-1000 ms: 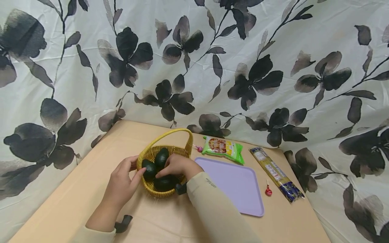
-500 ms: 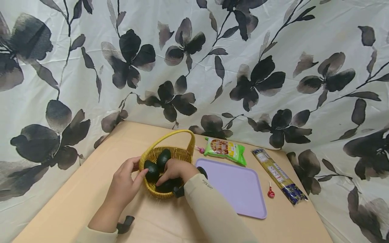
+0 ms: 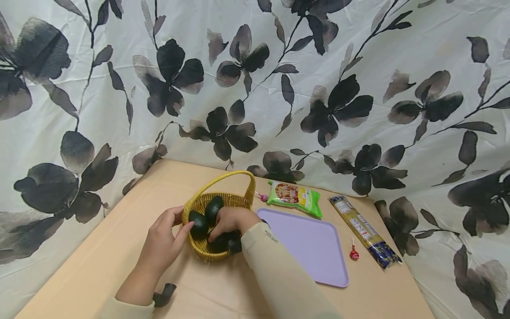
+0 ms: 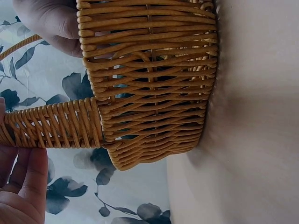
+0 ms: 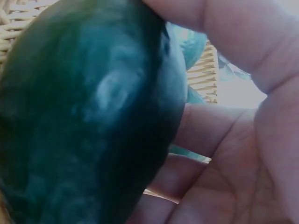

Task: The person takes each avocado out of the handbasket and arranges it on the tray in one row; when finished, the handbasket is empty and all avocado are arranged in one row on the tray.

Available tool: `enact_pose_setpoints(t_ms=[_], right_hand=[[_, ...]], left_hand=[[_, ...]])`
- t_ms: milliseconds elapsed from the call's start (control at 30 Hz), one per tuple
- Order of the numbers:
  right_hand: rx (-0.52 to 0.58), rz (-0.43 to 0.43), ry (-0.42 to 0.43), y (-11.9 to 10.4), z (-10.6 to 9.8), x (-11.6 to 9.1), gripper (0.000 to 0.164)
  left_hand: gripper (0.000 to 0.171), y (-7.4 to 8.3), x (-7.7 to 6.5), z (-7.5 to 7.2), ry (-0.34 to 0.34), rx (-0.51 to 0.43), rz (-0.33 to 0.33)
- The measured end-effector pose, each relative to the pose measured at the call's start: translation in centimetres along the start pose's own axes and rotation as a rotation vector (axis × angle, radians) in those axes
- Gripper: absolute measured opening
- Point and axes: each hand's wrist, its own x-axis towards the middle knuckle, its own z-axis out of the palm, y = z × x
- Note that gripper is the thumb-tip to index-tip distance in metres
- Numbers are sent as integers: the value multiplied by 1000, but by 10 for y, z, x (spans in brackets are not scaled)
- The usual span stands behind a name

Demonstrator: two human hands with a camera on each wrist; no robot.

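A yellow woven basket (image 3: 201, 253) with an arched handle (image 4: 56, 123) stands on the table and holds dark green avocados. My left hand (image 3: 159, 241) pinches the foot of that handle at the basket's left side, thumb on one face and fingers on the other. Inside the basket, my right hand (image 3: 235, 220) grips the nearest avocado (image 5: 93, 107), thumb on one side and fingers curled behind it. Two other avocados show beside it: one at the left (image 3: 198, 225) near my left thumb, one farther back (image 3: 214, 208). The right fingertips are partly hidden.
To the right of the basket lies a flat lilac tray (image 3: 311, 248). Behind it are a green snack packet (image 3: 295, 198) and a pink lollipop (image 3: 263, 197). Farther right lie a red lollipop (image 3: 354, 254) and a long gold-and-blue packet (image 3: 364, 231). A floral cloth (image 3: 279, 110) hangs behind the table.
My right hand has shifted lower over the nearest avocado, covering more of it. The left hand keeps its hold on the handle, and the basket stays in place.
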Motion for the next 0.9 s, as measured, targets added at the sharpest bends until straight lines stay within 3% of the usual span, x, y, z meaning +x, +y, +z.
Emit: enact_pose_setpoints(t_ms=[367,567,767,900], right_hand=[[-32,-53,33,5,-5,-1,39],[34,-45,79,10,-7,-7,38],[55,-41,161,15,-9,-9,53],[94,-56,187,16,-13,-11,46]], left_hand=[[52,0,1,2,0,0,7],[52,1,1,1,-1,6,-2],[52,0,1,0,-2,9,-5],[52,-1,1,0,-4,13,-5]])
